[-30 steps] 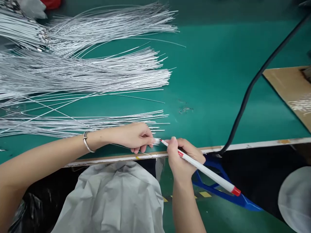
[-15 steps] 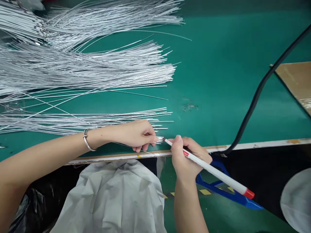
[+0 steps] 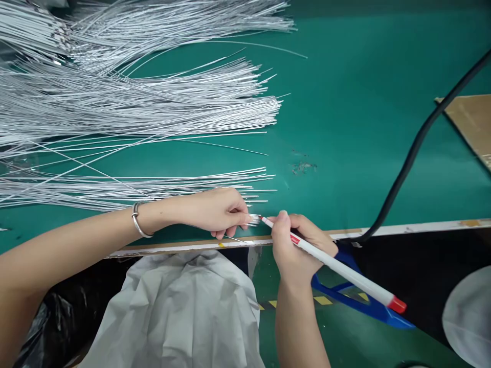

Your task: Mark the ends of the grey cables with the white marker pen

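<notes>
Near the front edge of the table, my left hand (image 3: 226, 212) is closed around a few thin silvery wires (image 3: 253, 220), whose ends poke out to the right past the fingertips. My right hand (image 3: 297, 245) grips a white marker pen (image 3: 341, 268) with a red tip and a red end. The pen's tip is at the ends of those wires, touching or very close to them. Behind my left hand lies a loose row of similar wires (image 3: 215, 180), pointing right.
Larger bundles of silvery wires (image 3: 184, 110) cover the left and back of the green table (image 3: 364, 128). A thick black cable (image 3: 410, 153) runs down to the table's front edge. Brown cardboard (image 3: 471, 122) lies at the right. A blue frame (image 3: 360, 299) stands below the edge.
The view has shifted slightly. My left hand keeps its hold on the wires, and the marker's tip stays at their ends with hardly any movement.
</notes>
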Demonstrator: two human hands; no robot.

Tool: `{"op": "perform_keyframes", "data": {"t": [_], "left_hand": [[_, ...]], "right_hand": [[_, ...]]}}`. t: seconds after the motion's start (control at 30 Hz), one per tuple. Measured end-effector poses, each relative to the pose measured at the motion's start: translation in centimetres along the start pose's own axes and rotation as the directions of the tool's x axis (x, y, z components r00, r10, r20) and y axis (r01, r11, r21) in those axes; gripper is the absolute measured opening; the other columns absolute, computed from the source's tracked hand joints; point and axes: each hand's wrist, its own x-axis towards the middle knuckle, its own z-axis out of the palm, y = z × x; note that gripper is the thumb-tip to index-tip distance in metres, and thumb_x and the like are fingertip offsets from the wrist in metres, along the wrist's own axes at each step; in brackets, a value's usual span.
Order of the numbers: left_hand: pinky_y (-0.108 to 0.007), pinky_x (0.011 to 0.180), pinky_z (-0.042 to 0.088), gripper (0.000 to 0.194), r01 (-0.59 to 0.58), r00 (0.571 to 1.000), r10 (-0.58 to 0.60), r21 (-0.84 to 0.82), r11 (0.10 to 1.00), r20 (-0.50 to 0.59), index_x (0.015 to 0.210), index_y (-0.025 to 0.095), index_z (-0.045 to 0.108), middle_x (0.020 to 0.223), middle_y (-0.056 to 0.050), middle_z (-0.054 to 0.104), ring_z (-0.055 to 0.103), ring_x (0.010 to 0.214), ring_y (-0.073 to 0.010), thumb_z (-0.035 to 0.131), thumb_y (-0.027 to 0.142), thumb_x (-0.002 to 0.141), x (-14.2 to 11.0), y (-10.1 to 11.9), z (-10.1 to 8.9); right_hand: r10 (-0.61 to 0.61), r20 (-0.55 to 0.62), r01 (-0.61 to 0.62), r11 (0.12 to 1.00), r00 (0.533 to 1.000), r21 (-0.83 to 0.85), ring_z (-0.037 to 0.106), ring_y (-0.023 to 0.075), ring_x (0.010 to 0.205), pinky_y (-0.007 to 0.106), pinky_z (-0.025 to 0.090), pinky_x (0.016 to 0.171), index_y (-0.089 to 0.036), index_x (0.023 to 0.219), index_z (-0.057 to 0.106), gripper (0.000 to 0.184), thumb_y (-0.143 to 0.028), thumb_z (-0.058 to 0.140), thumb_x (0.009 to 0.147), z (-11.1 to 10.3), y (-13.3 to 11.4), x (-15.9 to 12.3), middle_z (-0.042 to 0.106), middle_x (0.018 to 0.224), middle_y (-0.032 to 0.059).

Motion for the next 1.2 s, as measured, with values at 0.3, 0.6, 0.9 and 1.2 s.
{"op": "perform_keyframes", "data": {"t": [0.3, 0.6, 0.9, 1.2], "left_hand": [[-0.013, 0.040, 0.040, 0.028, -0.008, 1.000, 0.008, -0.009, 1.000, 0.003, 0.076, 0.011, 0.058, 0.060, -0.001, 0.062, 0.056, 0.041, -0.0068, 0.041, 0.028, 0.090, 0.02, 0.04, -0.04], [-0.015, 0.040, 0.041, 0.027, -0.008, 1.000, 0.008, -0.004, 1.000, 0.006, 0.076, 0.011, 0.057, 0.060, -0.002, 0.063, 0.056, 0.042, -0.0079, 0.042, 0.028, 0.090, 0.00, -0.11, -0.02], [-0.014, 0.040, 0.040, 0.027, -0.003, 1.000, 0.003, -0.023, 1.000, 0.009, 0.075, 0.012, 0.056, 0.059, -0.001, 0.061, 0.055, 0.042, -0.0070, 0.042, 0.028, 0.091, 0.00, 0.03, -0.07], [-0.015, 0.042, 0.042, 0.026, -0.005, 1.000, 0.005, -0.002, 1.000, 0.002, 0.074, 0.012, 0.056, 0.059, 0.000, 0.061, 0.056, 0.042, -0.0073, 0.042, 0.026, 0.090, -0.09, 0.06, -0.07]], "right_hand": [[-0.067, -0.006, 0.067, 0.998, 0.998, -0.005, 0.043, 0.0071, 0.038, 0.022, 0.034, 0.041, -0.018, 0.051, 0.055, 0.028, -0.016, 0.059, 0.079, 0.03, 0.09, 0.17, 0.055, 0.045, -0.0047], [-0.080, 0.004, 0.080, 0.997, 0.997, 0.010, 0.041, 0.0053, 0.039, 0.021, 0.033, 0.041, -0.017, 0.051, 0.054, 0.028, -0.010, 0.058, 0.078, -0.09, 0.08, 0.19, 0.053, 0.046, -0.0063], [-0.086, 0.019, 0.086, 0.996, 0.996, 0.022, 0.041, 0.0053, 0.039, 0.021, 0.033, 0.041, -0.017, 0.051, 0.053, 0.029, -0.010, 0.058, 0.078, -0.14, 0.08, 0.22, 0.051, 0.045, -0.0063], [-0.100, 0.020, 0.099, 0.995, 0.995, 0.028, 0.040, 0.0045, 0.039, 0.020, 0.032, 0.042, -0.017, 0.051, 0.052, 0.028, -0.008, 0.059, 0.077, -0.10, 0.08, 0.26, 0.052, 0.045, -0.0068]]}}
